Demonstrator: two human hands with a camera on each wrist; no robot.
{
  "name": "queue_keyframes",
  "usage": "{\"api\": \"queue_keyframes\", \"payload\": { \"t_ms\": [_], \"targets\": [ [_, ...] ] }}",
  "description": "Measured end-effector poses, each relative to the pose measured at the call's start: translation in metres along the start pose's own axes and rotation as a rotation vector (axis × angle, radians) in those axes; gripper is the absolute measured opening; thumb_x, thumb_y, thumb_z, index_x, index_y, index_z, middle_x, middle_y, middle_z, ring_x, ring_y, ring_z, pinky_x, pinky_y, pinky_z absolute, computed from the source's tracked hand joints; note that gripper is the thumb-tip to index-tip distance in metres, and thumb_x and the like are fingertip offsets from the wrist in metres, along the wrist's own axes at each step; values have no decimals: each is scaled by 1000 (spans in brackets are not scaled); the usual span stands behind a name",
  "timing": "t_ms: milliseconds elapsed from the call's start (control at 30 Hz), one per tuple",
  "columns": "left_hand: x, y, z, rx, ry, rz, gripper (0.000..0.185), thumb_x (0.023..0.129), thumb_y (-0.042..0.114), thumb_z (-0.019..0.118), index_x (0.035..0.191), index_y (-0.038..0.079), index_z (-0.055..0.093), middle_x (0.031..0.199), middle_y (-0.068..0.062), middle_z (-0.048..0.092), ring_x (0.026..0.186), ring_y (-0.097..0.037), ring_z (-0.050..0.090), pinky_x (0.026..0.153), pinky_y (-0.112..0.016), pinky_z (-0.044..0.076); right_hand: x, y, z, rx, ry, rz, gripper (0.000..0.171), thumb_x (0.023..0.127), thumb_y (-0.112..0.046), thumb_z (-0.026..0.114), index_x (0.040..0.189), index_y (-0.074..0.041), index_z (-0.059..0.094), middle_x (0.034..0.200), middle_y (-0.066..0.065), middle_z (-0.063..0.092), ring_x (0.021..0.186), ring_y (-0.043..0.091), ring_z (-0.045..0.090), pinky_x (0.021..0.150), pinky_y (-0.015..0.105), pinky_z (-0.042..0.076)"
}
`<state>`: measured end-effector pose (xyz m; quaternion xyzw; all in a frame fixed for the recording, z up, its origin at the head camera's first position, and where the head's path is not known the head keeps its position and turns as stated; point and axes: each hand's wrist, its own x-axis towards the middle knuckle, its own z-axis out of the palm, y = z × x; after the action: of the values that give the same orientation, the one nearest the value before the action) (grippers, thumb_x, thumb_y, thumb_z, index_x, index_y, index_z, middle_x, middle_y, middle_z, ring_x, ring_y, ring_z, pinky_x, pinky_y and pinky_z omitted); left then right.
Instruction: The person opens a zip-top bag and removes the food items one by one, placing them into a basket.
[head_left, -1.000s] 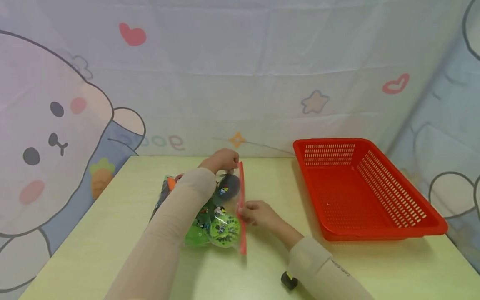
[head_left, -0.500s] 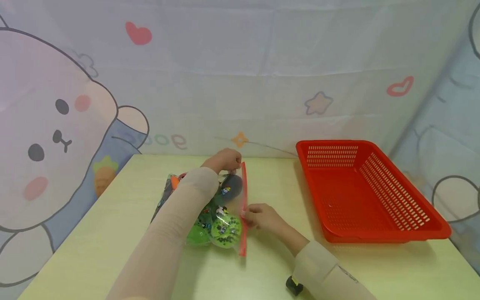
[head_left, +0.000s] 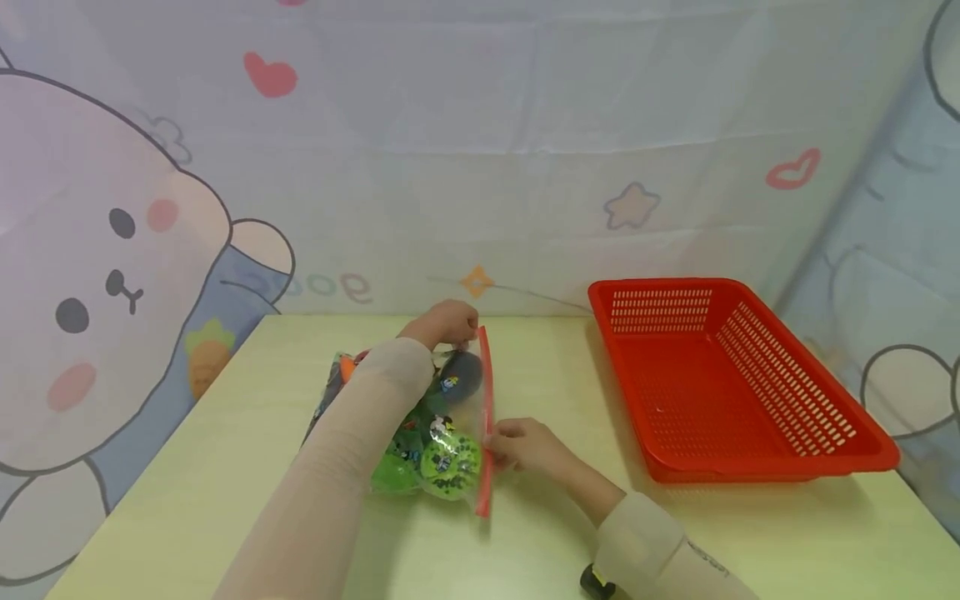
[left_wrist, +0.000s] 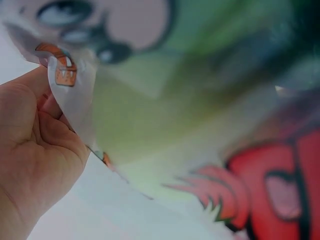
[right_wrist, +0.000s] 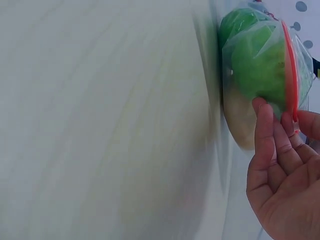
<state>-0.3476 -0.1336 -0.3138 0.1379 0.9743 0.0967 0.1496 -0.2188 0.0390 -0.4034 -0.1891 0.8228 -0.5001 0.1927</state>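
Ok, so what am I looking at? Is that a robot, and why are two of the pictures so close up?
There's no robot: these are a person's own two bare hands. The wide picture comes from a camera on the person's head, looking forward and down. The close-up ones come from cameras on the wrists, so nearby things look big.

On the pale table there's a clear plastic bag with a red zip strip. Inside is a patterned green round thing, plus others harder to make out. A red basket stands to the right.

The left hand holds the bag near the strip's far end. The right hand pinches the strip closer to the person.
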Motion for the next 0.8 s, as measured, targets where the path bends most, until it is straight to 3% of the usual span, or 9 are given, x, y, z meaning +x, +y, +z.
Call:
{"api": "queue_keyframes", "payload": {
  "t_ms": [300, 800],
  "targets": [
    [-1, 1, 2, 1, 8, 10, 19, 96, 16, 47, 107, 5, 59, 94, -8, 65, 79, -19, 58, 72, -30, 46, -12, 2, 5, -4, -2, 7, 22, 89, -25, 56, 85, -5, 66, 76, 6, 70, 66, 12, 64, 55, 24, 42],
    [2, 0, 2, 27, 10, 3, 20, 95, 14, 48, 109, 5, 59, 95, -8, 66, 82, -18, 62, 80, -33, 49, -35, -2, 13, 26, -60, -7, 24, 89, -25, 57, 86, -3, 66, 77, 10, 70, 67, 16, 65, 53, 25, 43]
  ]
}}
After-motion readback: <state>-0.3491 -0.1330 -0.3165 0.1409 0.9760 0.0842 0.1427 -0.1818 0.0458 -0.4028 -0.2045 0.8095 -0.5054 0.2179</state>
